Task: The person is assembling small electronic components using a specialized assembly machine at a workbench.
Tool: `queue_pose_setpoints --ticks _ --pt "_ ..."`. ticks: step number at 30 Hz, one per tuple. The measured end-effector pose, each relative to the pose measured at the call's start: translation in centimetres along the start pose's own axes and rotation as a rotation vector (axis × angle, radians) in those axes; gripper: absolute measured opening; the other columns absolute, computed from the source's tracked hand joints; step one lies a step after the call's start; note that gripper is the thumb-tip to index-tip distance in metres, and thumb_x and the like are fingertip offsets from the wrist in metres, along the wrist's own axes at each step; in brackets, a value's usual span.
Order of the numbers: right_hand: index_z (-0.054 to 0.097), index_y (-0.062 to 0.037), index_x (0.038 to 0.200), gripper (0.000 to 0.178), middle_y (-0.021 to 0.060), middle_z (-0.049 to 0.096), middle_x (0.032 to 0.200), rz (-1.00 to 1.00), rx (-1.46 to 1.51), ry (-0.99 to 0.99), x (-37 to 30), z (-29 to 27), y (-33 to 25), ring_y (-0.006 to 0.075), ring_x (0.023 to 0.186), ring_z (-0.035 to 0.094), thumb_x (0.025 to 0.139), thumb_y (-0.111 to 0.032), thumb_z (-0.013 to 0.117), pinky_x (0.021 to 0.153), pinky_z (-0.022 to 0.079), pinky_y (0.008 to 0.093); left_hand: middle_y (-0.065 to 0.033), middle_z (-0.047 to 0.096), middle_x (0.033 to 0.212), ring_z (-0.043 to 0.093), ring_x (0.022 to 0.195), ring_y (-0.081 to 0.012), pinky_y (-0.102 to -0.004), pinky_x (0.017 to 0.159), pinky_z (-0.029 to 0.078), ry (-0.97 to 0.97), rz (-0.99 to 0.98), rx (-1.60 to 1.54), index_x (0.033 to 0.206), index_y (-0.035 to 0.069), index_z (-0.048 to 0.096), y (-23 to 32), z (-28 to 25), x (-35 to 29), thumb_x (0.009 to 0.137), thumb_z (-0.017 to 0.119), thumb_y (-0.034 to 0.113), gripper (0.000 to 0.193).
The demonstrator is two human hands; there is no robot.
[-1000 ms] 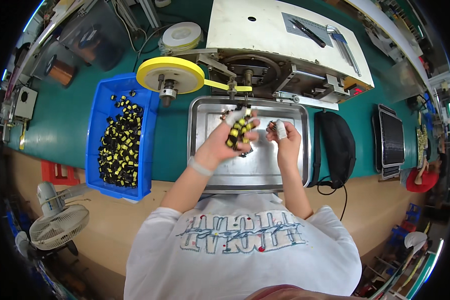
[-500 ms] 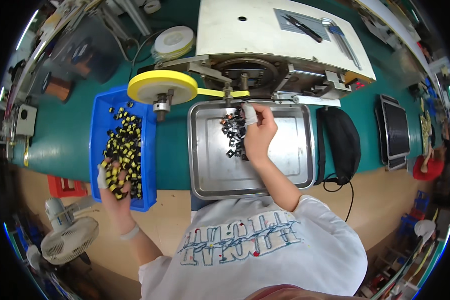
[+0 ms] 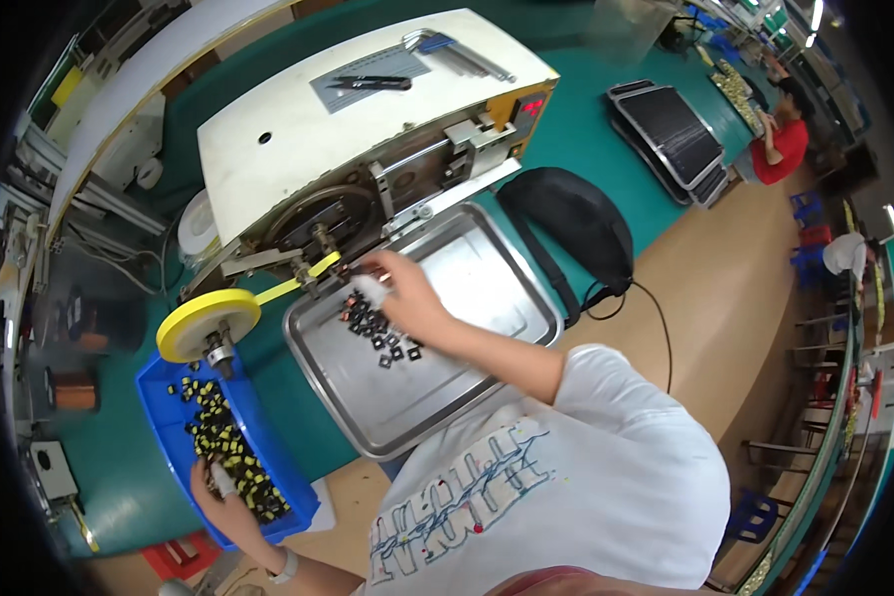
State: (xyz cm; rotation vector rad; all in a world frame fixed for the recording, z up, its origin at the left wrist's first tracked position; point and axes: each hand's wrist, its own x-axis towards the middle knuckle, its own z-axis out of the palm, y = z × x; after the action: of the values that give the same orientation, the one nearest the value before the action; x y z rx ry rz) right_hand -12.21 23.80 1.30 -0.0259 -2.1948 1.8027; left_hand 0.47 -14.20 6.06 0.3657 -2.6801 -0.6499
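At the tape end of the white machine [image 3: 368, 129], my right hand [image 3: 412, 303] pinches a small black part between its fingertips; a white wrap covers one finger. Below it, a heap of small square black parts [image 3: 392, 348] lies in the metal tray [image 3: 427, 397]. My left hand [image 3: 226, 509] dips into the blue bin [image 3: 303, 487], fingers apart against many small black parts with yellow tape [image 3: 223, 442]. A white wrap covers one of its fingers too, and some fingertips are hidden. A yellow tape roll [image 3: 209, 326] feeds a strip toward my right hand.
Black snips [image 3: 372, 83] and hex keys [image 3: 457, 55] lie on the machine top. Right of the tray rests a black pouch [image 3: 571, 223] with a cord. Farther right are stacked black trays [image 3: 670, 139] and a person in a red top [image 3: 780, 149].
The view has swung to the right and tilted. My right hand stays at the tape end. My left hand, earlier cupped under several taped parts, now lies against the heap at the bin's left side.
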Motion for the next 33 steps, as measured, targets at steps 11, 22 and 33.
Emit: queue_pose_setpoints --ticks 11,22,33 --pt "0.054 0.0029 0.107 0.037 0.0229 0.056 0.101 0.163 -0.417 -0.207 0.3 -4.4 5.4 0.0383 0.095 0.056 0.077 -0.015 0.064 0.084 0.045 0.0410 -0.0132 0.060 0.115 0.056 0.106 -0.0241 -0.0320 0.094 0.040 -0.021 0.020 -0.094 0.113 -0.002 0.058 6.3 -0.6 -2.4 0.093 0.051 0.011 0.025" --pt "0.055 0.0052 0.091 0.027 0.0264 0.060 0.087 0.053 -0.435 -0.258 2.6 0.9 6.8 0.0429 0.089 0.057 0.064 0.005 0.052 0.078 0.046 0.0450 -0.0141 0.063 0.100 0.060 0.094 -0.0284 -0.0335 0.083 0.046 -0.206 0.250 -0.190 0.101 -0.001 0.061 11.5 1.5 -5.0 0.080 0.054 -0.004 0.022" --pt "0.062 -0.0017 0.099 0.039 0.0205 0.063 0.076 0.254 -0.395 -0.355 2.1 -4.6 5.2 0.0298 0.078 0.065 0.061 0.004 0.053 0.068 0.050 0.0379 -0.0141 0.063 0.100 0.060 0.093 -0.0293 -0.0341 0.082 0.046 -0.292 0.282 -0.185 0.102 0.001 0.061 13.2 2.5 -4.3 0.082 0.054 -0.001 0.021"
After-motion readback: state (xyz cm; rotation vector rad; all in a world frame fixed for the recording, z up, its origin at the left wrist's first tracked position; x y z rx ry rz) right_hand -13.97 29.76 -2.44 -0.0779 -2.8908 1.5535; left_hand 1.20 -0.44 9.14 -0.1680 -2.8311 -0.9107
